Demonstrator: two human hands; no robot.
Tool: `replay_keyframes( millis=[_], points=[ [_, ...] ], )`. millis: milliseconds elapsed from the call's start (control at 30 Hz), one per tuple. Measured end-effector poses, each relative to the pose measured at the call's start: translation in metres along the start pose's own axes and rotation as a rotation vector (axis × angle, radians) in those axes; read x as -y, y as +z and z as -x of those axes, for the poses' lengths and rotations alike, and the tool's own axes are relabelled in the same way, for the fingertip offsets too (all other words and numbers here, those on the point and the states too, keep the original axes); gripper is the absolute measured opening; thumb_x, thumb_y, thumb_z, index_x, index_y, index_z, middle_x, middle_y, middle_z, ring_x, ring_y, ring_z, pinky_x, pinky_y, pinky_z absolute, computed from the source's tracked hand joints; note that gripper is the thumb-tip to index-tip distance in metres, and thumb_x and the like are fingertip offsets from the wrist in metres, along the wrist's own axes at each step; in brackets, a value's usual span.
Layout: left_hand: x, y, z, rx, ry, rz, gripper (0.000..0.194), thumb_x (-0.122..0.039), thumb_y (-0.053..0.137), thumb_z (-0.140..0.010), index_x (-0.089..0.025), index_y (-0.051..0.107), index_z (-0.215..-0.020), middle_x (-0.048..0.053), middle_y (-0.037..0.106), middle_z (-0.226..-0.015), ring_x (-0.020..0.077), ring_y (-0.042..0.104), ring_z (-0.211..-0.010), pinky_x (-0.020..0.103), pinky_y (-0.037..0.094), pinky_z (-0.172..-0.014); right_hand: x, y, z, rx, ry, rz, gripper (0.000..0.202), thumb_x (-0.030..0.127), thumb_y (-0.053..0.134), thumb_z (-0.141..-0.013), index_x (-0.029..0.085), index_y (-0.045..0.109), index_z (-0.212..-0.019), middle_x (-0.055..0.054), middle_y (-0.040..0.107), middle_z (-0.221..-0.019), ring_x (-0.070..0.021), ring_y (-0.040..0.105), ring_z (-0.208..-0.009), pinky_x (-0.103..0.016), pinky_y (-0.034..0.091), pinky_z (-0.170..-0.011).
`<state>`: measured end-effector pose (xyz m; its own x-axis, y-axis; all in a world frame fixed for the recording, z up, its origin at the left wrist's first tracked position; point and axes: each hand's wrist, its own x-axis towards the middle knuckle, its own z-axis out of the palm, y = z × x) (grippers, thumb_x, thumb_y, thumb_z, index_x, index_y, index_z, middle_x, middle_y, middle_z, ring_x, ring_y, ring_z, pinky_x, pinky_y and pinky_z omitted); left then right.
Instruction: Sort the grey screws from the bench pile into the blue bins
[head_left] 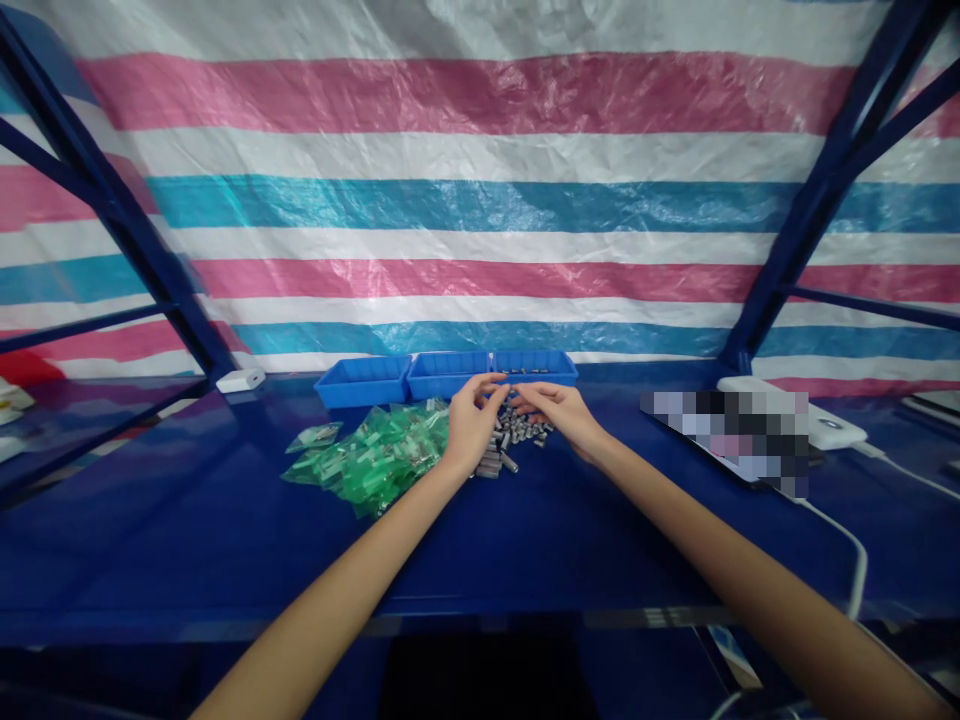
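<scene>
My left hand [471, 425] and my right hand [568, 415] meet at the fingertips above a pile of small silver metal parts [527, 432]. Thumb and fingers of each hand are pinched together. Whatever lies between them is too small to make out. Short metal cylinders [489, 466] lie at the near side of the pile, just right of my left wrist. Left of my left hand is a heap of small clear and green plastic bags [386, 455], partly hidden by that hand. A single bag [315, 437] rests at the heap's left edge.
Three blue bins stand in a row behind the hands: left [364, 368], middle [450, 362] and right [536, 358], the right one holding small metal parts. A phone-like device [720, 430], a white power bank [825, 432] and cables are at right. A white plug [240, 380] sits back left.
</scene>
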<state>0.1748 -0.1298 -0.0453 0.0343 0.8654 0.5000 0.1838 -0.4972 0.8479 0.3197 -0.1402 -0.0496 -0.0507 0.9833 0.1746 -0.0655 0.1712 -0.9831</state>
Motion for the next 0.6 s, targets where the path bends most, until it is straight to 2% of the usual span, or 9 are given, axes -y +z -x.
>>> replay_keyframes(
  millis=[133,333,600],
  points=[
    [0.0013,0.0015,0.0002,0.027,-0.05,0.116,0.024,-0.031,0.06,-0.075,-0.015,0.063,-0.093,0.004,0.066,-0.08,0.0148,0.06,-0.073,0.024,0.044,-0.064,0.0011,0.005,0.0045,-0.006,-0.042,0.0,0.028,0.037,0.07,-0.064,0.021,0.07,-0.087,-0.005,0.071,-0.082,-0.0146,0.063,-0.071,-0.025,0.048,-0.06],
    [0.0032,0.003,0.0008,0.032,-0.071,0.128,0.027,-0.034,0.063,-0.072,-0.015,0.065,-0.092,0.005,0.067,-0.08,0.015,0.06,-0.072,0.024,0.045,-0.065,-0.0055,0.0074,0.0039,-0.048,-0.09,0.045,0.031,0.037,0.072,-0.059,0.019,0.071,-0.084,-0.005,0.071,-0.079,-0.0178,0.064,-0.071,-0.029,0.049,-0.06],
    [0.0013,0.0027,0.0007,0.058,-0.042,0.106,0.027,-0.036,0.062,-0.073,-0.016,0.068,-0.091,0.005,0.068,-0.092,0.0161,0.059,-0.079,0.026,0.045,-0.072,-0.002,0.0079,0.0047,-0.098,-0.09,-0.005,0.033,0.041,0.069,-0.064,0.018,0.07,-0.088,-0.006,0.07,-0.08,-0.0168,0.062,-0.072,-0.024,0.046,-0.052]
  ],
)
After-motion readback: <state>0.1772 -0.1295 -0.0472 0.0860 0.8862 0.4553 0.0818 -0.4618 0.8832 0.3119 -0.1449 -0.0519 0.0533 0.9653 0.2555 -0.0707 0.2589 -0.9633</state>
